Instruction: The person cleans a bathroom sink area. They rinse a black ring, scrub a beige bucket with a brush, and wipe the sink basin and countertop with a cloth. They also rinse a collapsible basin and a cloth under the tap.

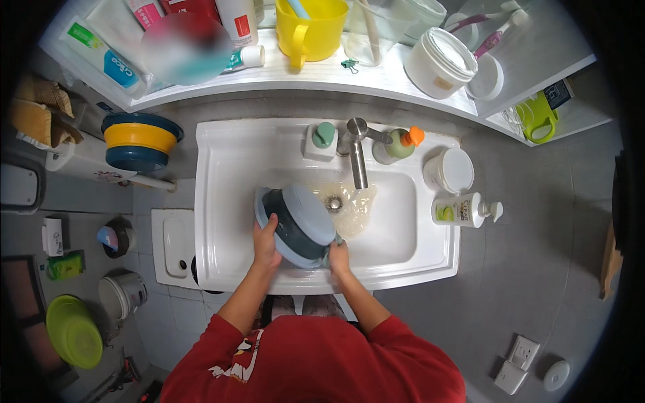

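A grey-blue collapsible basin (310, 211) with a dark band is tilted on its side over the left part of the white sink (396, 255), its underside turned up and to the right. My left hand (267, 243) grips the basin's rim at the left, thumb lying over the outer wall. At the basin's lower right edge my right hand (338, 258) is closed on a crumpled grey-green cloth (327, 254), pressed against the basin; its fingers are partly hidden. Sudsy water (356, 213) lies round the drain (334, 203), beneath the metal faucet (359, 158).
Along the sink's back stand a white dispenser with a green top (322, 141) and a green bottle with an orange pump (396, 146). A lidded white tub (449, 170) and a white pump bottle (465, 210) occupy the right rim. A shelf (282, 79) of toiletries overhangs the far side.
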{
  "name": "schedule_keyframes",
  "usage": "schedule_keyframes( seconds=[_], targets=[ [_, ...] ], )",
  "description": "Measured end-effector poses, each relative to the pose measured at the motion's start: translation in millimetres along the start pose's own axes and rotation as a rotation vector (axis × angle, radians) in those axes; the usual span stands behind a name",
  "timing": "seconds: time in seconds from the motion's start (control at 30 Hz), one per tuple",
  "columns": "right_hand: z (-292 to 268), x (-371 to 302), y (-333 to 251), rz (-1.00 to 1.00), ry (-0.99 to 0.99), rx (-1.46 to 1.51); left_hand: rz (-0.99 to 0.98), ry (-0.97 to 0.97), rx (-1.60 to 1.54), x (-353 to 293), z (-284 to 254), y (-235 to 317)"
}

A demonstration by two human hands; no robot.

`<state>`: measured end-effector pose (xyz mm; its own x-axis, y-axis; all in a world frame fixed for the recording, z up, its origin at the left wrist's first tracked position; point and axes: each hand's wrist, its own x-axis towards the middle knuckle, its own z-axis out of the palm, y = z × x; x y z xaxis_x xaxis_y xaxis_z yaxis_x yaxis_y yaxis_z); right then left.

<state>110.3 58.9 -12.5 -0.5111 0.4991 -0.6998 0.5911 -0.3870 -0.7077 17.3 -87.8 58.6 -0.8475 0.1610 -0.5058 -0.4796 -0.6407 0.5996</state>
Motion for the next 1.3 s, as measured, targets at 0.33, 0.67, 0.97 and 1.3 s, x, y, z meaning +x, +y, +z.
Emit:
schedule_keyframes(
  seconds=[0.33, 0.67, 0.97, 1.3],
  targets=[
    [13.7, -84.2, -61.3, -0.933, -0.008, -0.671, 0.065, 0.024, -0.044, -8.2, 16.1, -20.8],
    [33.4, -72.6, -97.3, -1.254, -0.303, -0.848, -0.212, -0.064, -0.162, 1.8, -7.2, -31.1],
    [-44.5, 43.5, -74.1, -0.48, 0.064, -0.486, -0.048, 0.081, 0.052, -16.2, 0.7, 2.7],
    [-22.8, 150.4, -2.2, -0.383, 0.002, -0.973, -0.164, 0.063, 0.055, -20.6, -19.1, 5.3]
  ],
)
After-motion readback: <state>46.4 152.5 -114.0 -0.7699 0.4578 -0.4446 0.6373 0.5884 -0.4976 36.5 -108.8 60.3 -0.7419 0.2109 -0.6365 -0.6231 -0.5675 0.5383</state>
